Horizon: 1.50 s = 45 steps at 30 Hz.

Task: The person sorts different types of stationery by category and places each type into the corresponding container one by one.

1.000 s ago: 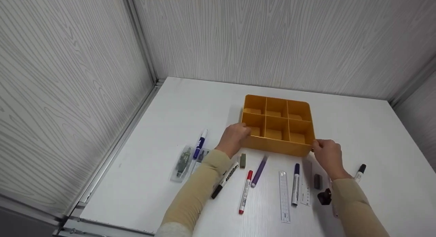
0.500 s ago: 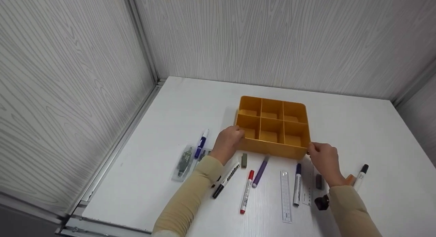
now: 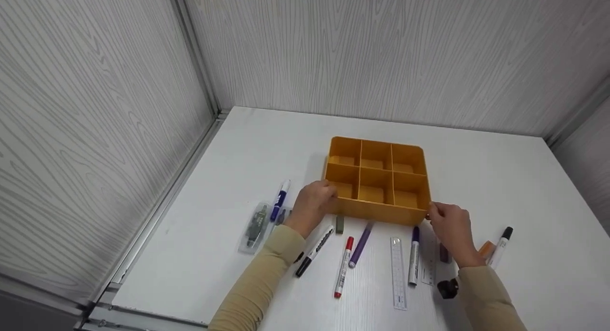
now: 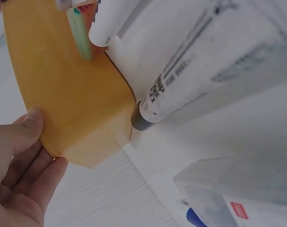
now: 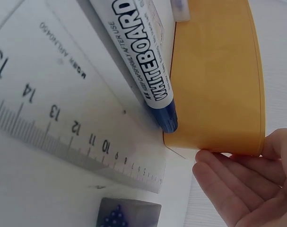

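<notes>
I see left hand and right hand pinch the yellow box between fingers at its near corners, just beyond the purple marker; dragged closer, it could set that marker rolling.

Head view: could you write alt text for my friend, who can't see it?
A person's left hand and right hand hold the near corners of a yellow-orange six-compartment organizer. In front of it, on a white table, lie a red-capped marker, a purple pen, a clear ruler and more.
</notes>
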### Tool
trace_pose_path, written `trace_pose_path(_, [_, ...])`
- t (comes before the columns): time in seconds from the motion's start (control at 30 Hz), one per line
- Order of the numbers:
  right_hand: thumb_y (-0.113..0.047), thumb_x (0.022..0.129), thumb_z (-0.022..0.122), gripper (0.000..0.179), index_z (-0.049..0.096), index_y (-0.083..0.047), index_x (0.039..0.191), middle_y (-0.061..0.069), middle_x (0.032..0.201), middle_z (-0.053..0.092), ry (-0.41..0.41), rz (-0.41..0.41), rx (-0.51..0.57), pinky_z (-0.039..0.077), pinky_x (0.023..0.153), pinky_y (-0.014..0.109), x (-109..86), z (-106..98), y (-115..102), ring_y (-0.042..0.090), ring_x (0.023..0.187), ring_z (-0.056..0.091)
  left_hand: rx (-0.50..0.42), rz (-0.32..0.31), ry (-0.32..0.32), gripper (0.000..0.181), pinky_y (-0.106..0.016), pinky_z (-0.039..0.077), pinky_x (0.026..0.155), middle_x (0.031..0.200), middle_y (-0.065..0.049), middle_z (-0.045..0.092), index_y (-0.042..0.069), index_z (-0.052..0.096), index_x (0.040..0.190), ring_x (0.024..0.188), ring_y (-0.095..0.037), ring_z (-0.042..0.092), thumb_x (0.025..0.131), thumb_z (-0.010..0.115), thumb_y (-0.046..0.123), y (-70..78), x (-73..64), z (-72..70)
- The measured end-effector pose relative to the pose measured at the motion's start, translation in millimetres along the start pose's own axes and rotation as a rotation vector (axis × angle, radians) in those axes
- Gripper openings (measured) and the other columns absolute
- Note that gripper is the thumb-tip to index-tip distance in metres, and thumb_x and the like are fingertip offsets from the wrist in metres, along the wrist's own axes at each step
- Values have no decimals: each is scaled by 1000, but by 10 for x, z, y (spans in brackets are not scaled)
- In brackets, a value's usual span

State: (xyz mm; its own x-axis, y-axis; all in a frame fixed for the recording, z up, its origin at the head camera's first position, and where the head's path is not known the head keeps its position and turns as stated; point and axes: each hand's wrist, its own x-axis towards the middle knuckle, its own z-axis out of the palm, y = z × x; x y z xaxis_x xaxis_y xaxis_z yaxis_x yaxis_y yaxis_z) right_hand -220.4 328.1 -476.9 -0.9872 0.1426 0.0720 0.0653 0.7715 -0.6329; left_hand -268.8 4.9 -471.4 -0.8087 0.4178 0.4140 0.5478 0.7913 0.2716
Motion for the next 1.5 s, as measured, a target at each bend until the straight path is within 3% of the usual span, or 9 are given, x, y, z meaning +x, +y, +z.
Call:
trace_pose_path(0.17, [-28,106,41,43,66,1,125,20,106,73,-21,9,6,51,68,27,-18,36,-18,27,91,67,-191,-88,13,10,-26,56,84,100,-5,69,9,73,97,89,-17,64,90,72,17,-45,-37,-26])
trace_pose_path(0.27, [-28,106,42,42,66,2,125,20,106,73,-21,6,5,53,70,29,-25,62,-22,27,90,69,-303,-178,23,17,-30,55,92,118,-12,63,7,72,96,105,-23,64,87,75,21,-70,-59,-22])
trace_pose_path(0.33, [-28,106,41,43,66,1,125,20,107,73,-23,9,3,54,72,30,-30,68,-28,28,91,69,-353,-243,7,17,-31,54,93,119,-13,63,7,71,93,108,-25,62,87,75,22,-81,-62,-20])
trace_pose_path(0.5, [-28,106,40,43,65,0,126,19,110,73,-20,11,3,53,73,31,-40,40,-45,31,95,69,-486,-388,-40,12,-28,54,76,87,-2,69,11,72,84,83,-18,61,87,76,22,-105,-30,-15])
trace_pose_path(0.57, [-28,106,41,42,65,1,126,20,110,73,-14,1,8,54,71,30,-37,24,-50,32,95,70,-525,-426,-53,11,-26,53,72,82,1,68,12,71,84,79,-14,59,87,76,21,-114,-17,-10])
trace_pose_path(0.73, [-26,105,45,40,65,4,125,22,107,73,-9,-18,17,55,68,27,-29,-10,-49,32,91,72,-476,-389,-62,15,-22,49,67,79,1,66,10,69,83,74,-12,54,87,76,23,-132,0,18])
trace_pose_path(0.93, [-26,107,45,43,59,6,130,25,115,70,-62,-2,41,59,79,41,-20,-53,-39,34,98,71,-422,-303,-55,19,-20,48,68,79,1,63,10,65,84,75,-11,53,88,73,27,-124,-2,32])
trace_pose_path(1.33, [-30,107,41,46,56,4,134,24,120,68,-88,27,31,57,86,45,-39,-52,-14,34,102,69,-408,-254,-41,20,-19,50,70,79,2,66,12,65,79,75,-10,56,86,73,29,-120,-16,66])
trace_pose_path(1.5, [-40,107,40,53,55,1,137,22,122,67,-125,16,10,56,88,46,-64,-120,36,35,107,65,-403,-223,-36,20,-18,49,68,79,1,68,11,66,79,73,-9,56,86,73,28,-111,4,72])
